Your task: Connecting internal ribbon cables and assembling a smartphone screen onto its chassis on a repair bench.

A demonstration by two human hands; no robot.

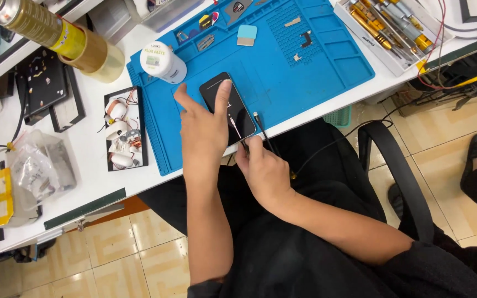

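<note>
- A white workbench [92, 154] stands over a tan tiled floor, and a blue work mat [310, 60] covers its middle; every place below is given from that mat.
- A black phone [237, 113] lies flat on the mat's near half, close to the front edge. Its long axis runs from the mat's far side toward the person, the near end leaning a little toward the person's right. The dark screen faces up and shows a thin light line.
- The left hand [202, 129] rests on the phone with fingers loosely spread. The forefinger lies stretched along the screen, its tip near the phone's far end; the thumb sticks out over the mat on the left.
- The right hand [263, 174] sits at the mat's front edge, at the phone's near end. Its fingers are pressed together, pinching a thin dark cable [261, 129] whose plug end lies just beside the phone's near right corner.
- A white round jar [163, 62] lies on the mat's far left corner.
- A tray of yellow-handled screwdrivers [385, 27] sits off the mat's far right.
- A small black tray of loose parts [123, 129] lies left of the mat.
</note>
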